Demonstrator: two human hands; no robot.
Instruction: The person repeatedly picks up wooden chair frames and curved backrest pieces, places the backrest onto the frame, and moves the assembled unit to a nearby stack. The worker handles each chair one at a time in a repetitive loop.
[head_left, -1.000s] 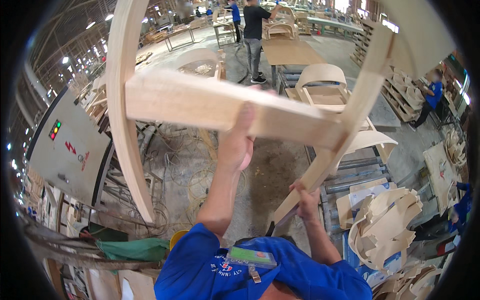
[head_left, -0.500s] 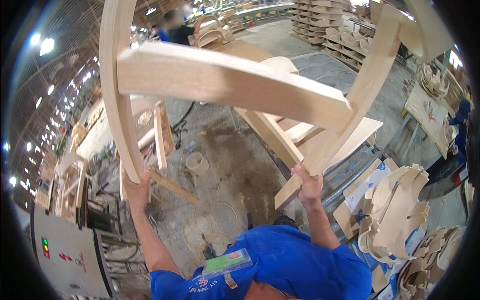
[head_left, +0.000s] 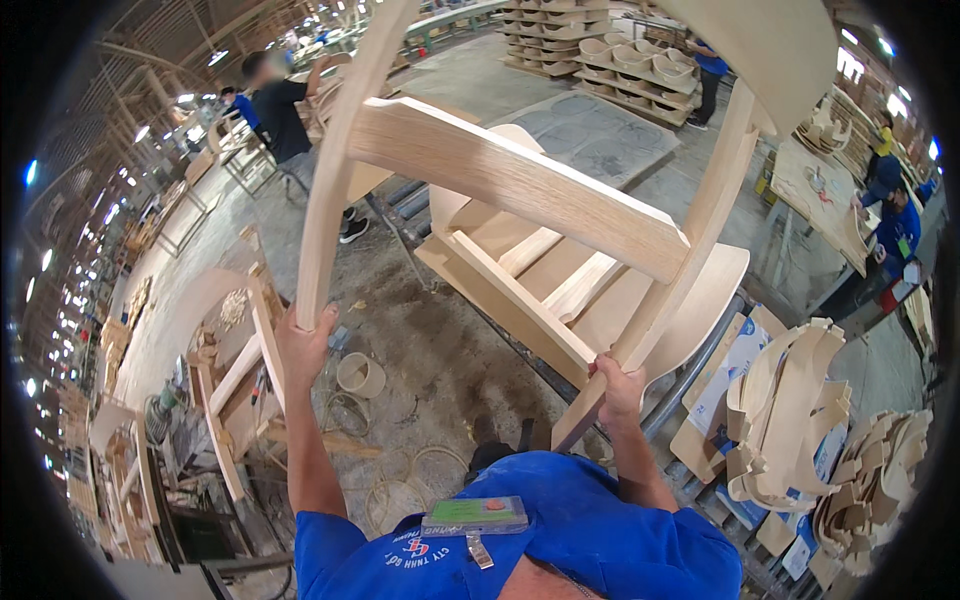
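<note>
I hold up a pale wooden chair frame (head_left: pixel 520 190) with both hands. It has two long curved legs joined by a broad cross rail, with a curved back panel (head_left: pixel 770 50) at its upper right, cut off by the picture edge. My left hand (head_left: pixel 303 350) is wrapped round the lower end of the left leg. Lower on the right leg, my right hand (head_left: pixel 618 390) is closed round the wood. Beyond the frame, a second wooden chair piece (head_left: pixel 520 300) with slats and a curved panel lies on a board over rollers.
Curved wood panels (head_left: pixel 790 410) are stacked at the right. Partly built chairs (head_left: pixel 225 390) stand at the left. A bucket (head_left: pixel 360 376) and coiled hose (head_left: pixel 440 470) are on the floor. A person in black (head_left: pixel 285 110) works far left, one in blue (head_left: pixel 893 225) at the right.
The held frame has tilted and shifted rightward, and looks farther from me. My view has turned, so the bucket and the person in black sit lower and farther left. Both grips stay.
</note>
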